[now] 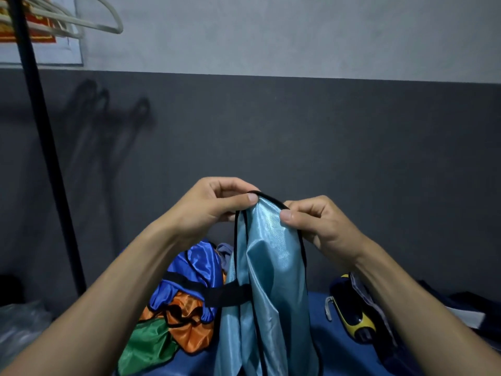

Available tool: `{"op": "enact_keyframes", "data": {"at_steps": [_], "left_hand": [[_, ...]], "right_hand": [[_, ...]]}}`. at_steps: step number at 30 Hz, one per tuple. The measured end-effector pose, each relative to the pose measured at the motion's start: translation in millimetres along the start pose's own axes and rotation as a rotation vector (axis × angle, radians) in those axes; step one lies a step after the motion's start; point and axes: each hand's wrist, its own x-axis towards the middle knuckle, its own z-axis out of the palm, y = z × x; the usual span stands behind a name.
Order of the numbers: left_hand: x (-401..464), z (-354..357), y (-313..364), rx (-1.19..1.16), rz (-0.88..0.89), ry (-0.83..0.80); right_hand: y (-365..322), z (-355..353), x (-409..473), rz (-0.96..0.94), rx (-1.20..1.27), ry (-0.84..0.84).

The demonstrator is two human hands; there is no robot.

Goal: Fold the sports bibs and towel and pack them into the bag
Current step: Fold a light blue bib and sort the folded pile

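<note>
- Grey wall, pale above and dark below, backs a blue bed (320, 348) that carries the clothes.
- Both grips pinch the black-trimmed top edge of a light blue bib (260, 267): the left hand (214, 204) and the right hand (317, 223) sit close together, thumbs on the near face, with the bib hanging down to the bed's near edge.
- Slippery, shiny fabric is the likely trouble: with so narrow a pinch, the trim may slide out of one thumb and the bib would drop unfolded.
- A black strap (227, 294) runs from the bib's side toward the pile at its left; I judge it could snag there and drag other pieces along when the bib is lifted or laid flat.
- That pile holds a royal blue bib (195, 267), an orange bib (187, 324) and a green bib (146, 348), crumpled together and taking up the laying space.
- A dark bag with yellow trim (355, 313) lies toward the bed's right edge; whether its mouth is open I cannot tell.
- A black pole (46, 147) with pale hangers (89, 20) stands far left, well apart.
</note>
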Motion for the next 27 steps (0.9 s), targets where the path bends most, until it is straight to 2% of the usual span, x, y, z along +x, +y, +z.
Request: {"op": "enact_keyframes", "data": {"at_steps": [5, 8, 11, 14, 16, 17, 19, 23, 27], "left_hand": [[19, -8, 48, 0.012, 0.064, -0.010], [33, -12, 82, -0.020, 0.166, 0.030], [42, -10, 91, 0.038, 0.233, 0.046], [42, -18, 64, 0.190, 0.169, 0.043], [35, -20, 42, 0.258, 0.069, -0.087], [30, -17, 32, 0.276, 0.029, -0.164], [23, -9, 20, 0.292, 0.007, -0.214], [18, -2, 15, 0.221, 0.009, -0.205], [14, 6, 16, 0.051, 0.005, -0.215]], "right_hand": [[-42, -14, 11, -0.047, -0.060, 0.009], [-68, -21, 16, -0.091, -0.072, -0.026], [-67, -21, 14, -0.091, -0.302, -0.023], [-53, -36, 12, -0.113, -0.714, 0.162], [-54, -50, 10, -0.164, -0.840, 0.354], [-59, -53, 10, -0.202, -0.854, 0.388], [-69, -51, 11, -0.239, -0.837, 0.345], [-75, -46, 11, -0.120, -0.775, 0.164], [-62, -53, -1, -0.028, -0.551, 0.098]]}}
